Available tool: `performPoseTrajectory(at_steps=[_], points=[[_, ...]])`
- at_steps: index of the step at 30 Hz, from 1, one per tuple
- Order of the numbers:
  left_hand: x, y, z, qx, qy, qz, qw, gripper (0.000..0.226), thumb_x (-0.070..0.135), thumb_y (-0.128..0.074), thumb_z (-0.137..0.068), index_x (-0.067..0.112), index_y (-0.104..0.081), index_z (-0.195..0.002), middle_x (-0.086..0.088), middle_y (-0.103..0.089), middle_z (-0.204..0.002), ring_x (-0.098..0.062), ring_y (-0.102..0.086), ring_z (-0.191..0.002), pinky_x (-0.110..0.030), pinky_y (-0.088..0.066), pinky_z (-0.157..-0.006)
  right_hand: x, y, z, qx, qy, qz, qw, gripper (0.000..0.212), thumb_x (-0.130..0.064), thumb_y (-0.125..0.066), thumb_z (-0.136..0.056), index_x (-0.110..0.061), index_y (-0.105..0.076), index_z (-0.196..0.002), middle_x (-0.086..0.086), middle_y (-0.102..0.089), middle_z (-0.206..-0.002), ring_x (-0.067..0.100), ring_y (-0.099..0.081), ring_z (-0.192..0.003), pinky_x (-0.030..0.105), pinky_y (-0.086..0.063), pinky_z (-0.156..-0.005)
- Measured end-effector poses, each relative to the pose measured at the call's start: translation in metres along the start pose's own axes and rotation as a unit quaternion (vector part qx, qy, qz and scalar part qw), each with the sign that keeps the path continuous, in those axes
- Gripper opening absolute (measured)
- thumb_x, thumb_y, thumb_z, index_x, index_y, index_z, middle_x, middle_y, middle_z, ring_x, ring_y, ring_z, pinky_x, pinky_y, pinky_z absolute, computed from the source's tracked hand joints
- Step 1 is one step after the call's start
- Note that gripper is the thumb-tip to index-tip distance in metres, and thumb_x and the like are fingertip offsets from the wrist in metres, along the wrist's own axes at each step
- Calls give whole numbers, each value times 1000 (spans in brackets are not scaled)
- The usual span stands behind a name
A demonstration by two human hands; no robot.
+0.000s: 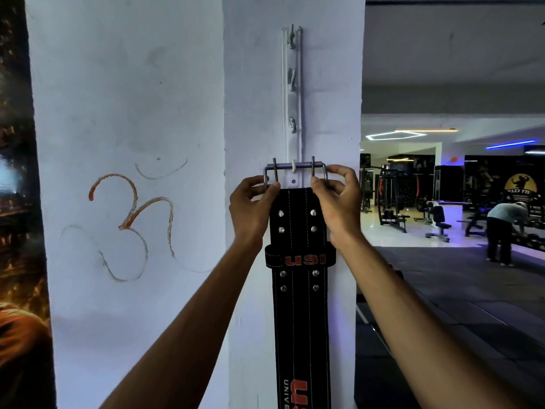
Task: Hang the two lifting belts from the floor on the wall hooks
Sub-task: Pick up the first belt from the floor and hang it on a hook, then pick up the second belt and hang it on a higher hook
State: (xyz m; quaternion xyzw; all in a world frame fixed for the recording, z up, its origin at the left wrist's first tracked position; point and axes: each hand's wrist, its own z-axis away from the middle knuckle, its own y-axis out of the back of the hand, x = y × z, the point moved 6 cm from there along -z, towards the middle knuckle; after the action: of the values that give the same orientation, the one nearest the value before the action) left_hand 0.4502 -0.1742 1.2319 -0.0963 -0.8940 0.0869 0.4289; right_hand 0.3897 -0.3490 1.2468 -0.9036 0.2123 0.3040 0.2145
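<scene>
A black lifting belt (pixel 299 308) with red lettering and silver rivets hangs straight down the white pillar. Its metal buckle (pixel 295 166) rests over the lowest hook (pixel 293 166) of a white vertical hook rail (pixel 292 93). My left hand (pixel 252 205) pinches the buckle's left end and the belt's top corner. On the other side my right hand (pixel 339 199) grips the buckle's right end. Three hooks higher on the rail are bare. No second belt is in view.
The white pillar (pixel 256 84) juts out from a white wall bearing an orange drawn symbol (pixel 132 219). A dark poster (pixel 17 231) lines the left edge. To the right lies a gym floor with machines (pixel 392 202) and a person bending over (pixel 504 228).
</scene>
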Motion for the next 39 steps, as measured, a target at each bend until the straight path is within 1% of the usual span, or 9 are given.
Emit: performPoseTrajectory(at_steps=[5,9,12,19,23,28,31,34,39], points=[[-19,8,21,-54,8,-17,998,34,26,-77,-85,14,-72,-117,-9,-78,-99,-21,-77,-91,-42,-62,-87,20,14,21,-74,-23,-22,997,47,-15,-75,-83,-21,-55,-124,10,-71,-110,18,-71,-98,30,-57,-88],[-37,18,37,-76,25,-28,996,30,22,-76,-86,12,-74,-114,-7,-79,-95,-16,-77,-87,-24,-61,-76,38,26,40,-88,-55,-54,993,41,-2,-72,-83,-11,-60,-121,11,-72,-105,12,-71,-91,21,-56,-78],[-43,24,40,-82,34,-37,995,25,23,-77,-85,10,-75,-106,-7,-79,-94,-18,-77,-88,-29,-60,-77,40,28,40,-84,-67,-48,993,39,-1,-71,-83,-7,-61,-120,14,-72,-107,18,-71,-96,22,-56,-81],[-59,53,77,-51,25,-38,998,26,40,-64,-93,20,-72,-108,-1,-76,-103,-19,-73,-99,-33,-60,-83,24,59,107,60,79,176,979,22,-7,-60,-89,-13,-63,-110,1,-70,-96,6,-66,-85,22,-53,-76],[-89,97,153,-43,24,-138,989,23,32,-69,-91,18,-68,-110,11,-72,-99,2,-69,-88,-12,-52,-76,50,87,201,36,109,247,962,19,-12,-55,-85,-17,-63,-101,3,-68,-93,18,-66,-80,36,-55,-68],[-163,165,285,-55,101,-249,962,12,18,-71,-90,23,-71,-100,14,-73,-93,-12,-71,-89,-25,-55,-83,108,120,357,-106,-4,286,952,17,-22,-52,-88,-16,-66,-97,-4,-68,-93,9,-64,-78,16,-47,-70],[-215,219,394,-58,215,-290,931,16,17,-70,-88,33,-69,-93,18,-71,-86,-8,-69,-78,-28,-55,-76,147,142,467,-167,-105,305,932,19,-22,-53,-89,-15,-66,-102,-3,-68,-96,11,-65,-79,21,-52,-72],[-254,297,516,-68,347,-320,879,15,27,-67,-81,42,-67,-84,15,-71,-79,-6,-66,-70,-33,-57,-72,178,158,591,-229,-246,314,888,20,-11,-56,-88,-16,-65,-105,0,-68,-97,14,-64,-79,29,-55,-71],[-273,422,670,-22,493,-384,781,8,21,-71,-84,21,-75,-90,-2,-77,-83,-18,-72,-74,-39,-58,-74,222,156,783,-395,-411,321,757,17,-14,-57,-89,-19,-66,-103,1,-68,-98,16,-64,-85,33,-56,-77]])
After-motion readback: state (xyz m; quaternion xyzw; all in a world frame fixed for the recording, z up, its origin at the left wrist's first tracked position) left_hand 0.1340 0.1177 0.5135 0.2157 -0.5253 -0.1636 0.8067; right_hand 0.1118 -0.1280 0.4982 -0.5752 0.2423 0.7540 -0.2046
